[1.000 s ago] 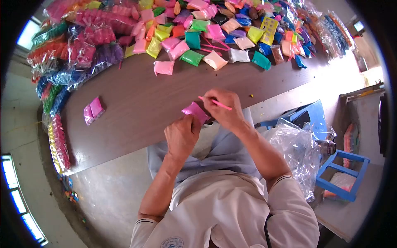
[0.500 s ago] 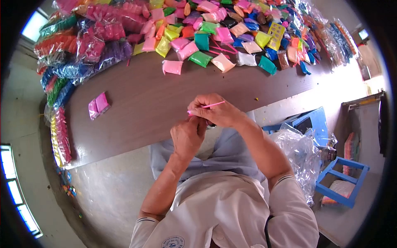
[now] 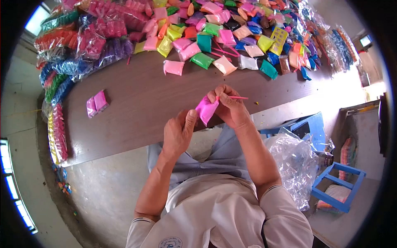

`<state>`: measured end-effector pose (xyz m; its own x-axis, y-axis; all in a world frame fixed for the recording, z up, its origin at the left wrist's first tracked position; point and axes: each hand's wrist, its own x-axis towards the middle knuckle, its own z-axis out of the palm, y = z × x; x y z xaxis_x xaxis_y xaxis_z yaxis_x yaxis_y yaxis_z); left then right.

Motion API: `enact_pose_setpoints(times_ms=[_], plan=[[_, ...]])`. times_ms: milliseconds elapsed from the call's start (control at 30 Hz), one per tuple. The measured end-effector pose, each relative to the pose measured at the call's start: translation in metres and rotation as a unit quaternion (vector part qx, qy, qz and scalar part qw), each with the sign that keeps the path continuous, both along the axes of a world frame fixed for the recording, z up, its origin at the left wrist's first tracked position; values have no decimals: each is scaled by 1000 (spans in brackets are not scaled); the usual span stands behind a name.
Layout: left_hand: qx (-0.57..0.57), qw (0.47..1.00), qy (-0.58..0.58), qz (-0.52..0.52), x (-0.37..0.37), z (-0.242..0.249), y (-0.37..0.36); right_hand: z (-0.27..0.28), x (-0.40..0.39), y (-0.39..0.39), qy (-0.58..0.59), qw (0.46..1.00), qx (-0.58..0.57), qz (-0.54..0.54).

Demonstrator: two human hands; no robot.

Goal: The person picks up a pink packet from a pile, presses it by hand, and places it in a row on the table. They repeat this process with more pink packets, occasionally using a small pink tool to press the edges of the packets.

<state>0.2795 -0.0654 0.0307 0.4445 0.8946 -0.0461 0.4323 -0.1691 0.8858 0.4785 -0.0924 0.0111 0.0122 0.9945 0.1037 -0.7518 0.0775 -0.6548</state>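
Right hand (image 3: 231, 107): thumb and fingers closed, pinching the upper-right corner of the magenta packet (image 3: 206, 110) together with a thin pink stick (image 3: 239, 98). Stick pokes out to the right of my knuckles. Packet hangs tilted between my two hands, above the near edge of the brown table (image 3: 153, 95). Left hand (image 3: 180, 130): fingers curled, thumb up, right at the packet's left side; can't tell whether it grips or just touches. Well left of my left hand, two pinkish-purple packets (image 3: 96, 103) lie side by side. Beyond both hands, a big heap of coloured packets (image 3: 202, 41). Right of my right forearm, crumpled clear plastic (image 3: 291, 165).
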Motion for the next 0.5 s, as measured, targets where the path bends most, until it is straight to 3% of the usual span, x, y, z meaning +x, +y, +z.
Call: enact_pose_setpoints(times_ms=[167,233,300,333,367,500], plan=[[-113,992,-45,-24,-3,2,12,-6,-2,12,22,997,48,59],[-211,965,-145,-50,-3,13,14,-1,-6,14,0,997,42,58],[-212,961,-171,-50,-6,4,14,4,-8,15,-21,998,35,57],[-213,955,-198,-51,-7,0,14,7,-9,13,-58,998,-12,4],[-213,956,-198,-50,-8,-3,12,8,-9,10,-94,993,-59,-48],[-130,980,-148,-39,-6,-6,6,17,-1,-3,-163,977,-106,-91]])
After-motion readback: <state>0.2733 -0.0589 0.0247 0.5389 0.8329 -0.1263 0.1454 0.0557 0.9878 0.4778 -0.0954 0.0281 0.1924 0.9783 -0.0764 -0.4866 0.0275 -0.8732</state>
